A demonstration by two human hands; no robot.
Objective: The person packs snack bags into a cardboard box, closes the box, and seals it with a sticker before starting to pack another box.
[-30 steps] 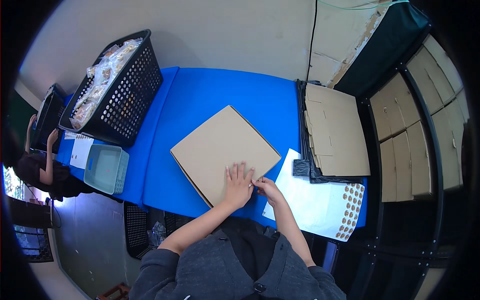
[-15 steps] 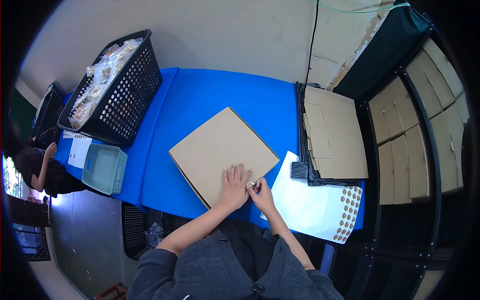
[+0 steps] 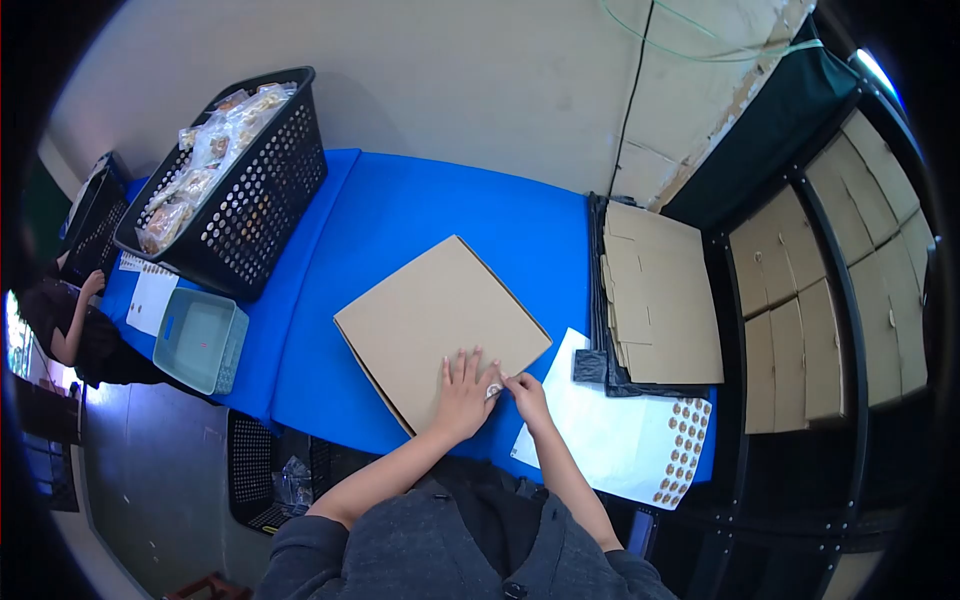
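Note:
A closed brown cardboard box (image 3: 440, 320) lies turned at an angle on the blue cloth. My left hand (image 3: 465, 395) rests flat on its lid near the front edge, fingers spread. A small round sticker (image 3: 493, 391) shows at the box's edge beside my left thumb. My right hand (image 3: 526, 396) is at the same edge, thumb and fingertips pinched together at the sticker. Part of the sticker is hidden by the fingers. To the right of that hand lies a white sheet (image 3: 600, 440) with rows of round brown stickers (image 3: 686, 450).
Flat cardboard blanks (image 3: 670, 300) are stacked on black plastic at the right. A black basket (image 3: 250, 210) of bagged items and a grey-green bin (image 3: 205, 340) stand left. Shelves of boxes (image 3: 790, 340) line the far right. Another person (image 3: 65, 320) is at far left.
The view has shifted slightly. My right fingers have moved a little against the box edge, and the sticker now shows more plainly there. My left hand stays flat on the lid.

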